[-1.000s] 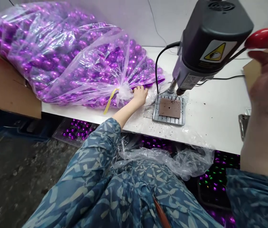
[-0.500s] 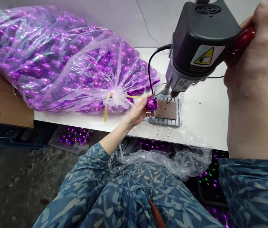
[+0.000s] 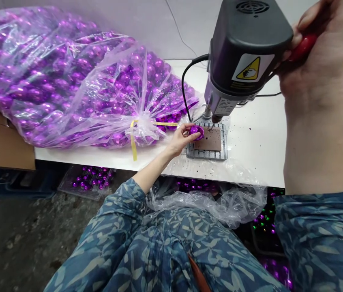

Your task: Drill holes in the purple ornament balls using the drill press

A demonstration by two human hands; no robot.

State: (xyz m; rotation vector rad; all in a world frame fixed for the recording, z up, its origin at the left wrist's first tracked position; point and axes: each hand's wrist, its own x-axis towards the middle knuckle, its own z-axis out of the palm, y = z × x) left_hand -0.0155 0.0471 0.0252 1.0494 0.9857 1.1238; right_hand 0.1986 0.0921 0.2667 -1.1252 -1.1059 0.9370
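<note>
My left hand pinches a shiny purple ball at the left edge of the brown block on the drill's grey base plate. The drill bit hangs just above the block, right of the ball. My right hand is closed round the red knob of the lever, beside the dark motor head of the small bench drill.
A big clear plastic bag full of purple balls, tied with a yellow strip, lies on the white table. Trays of purple balls sit under the table. Loose plastic film lies on my lap. Cardboard at left.
My left hand drew a purple ball from the bag's mouth and brought it onto the drill's block. My right hand closed on the red knob, which was only near the fingers before.
</note>
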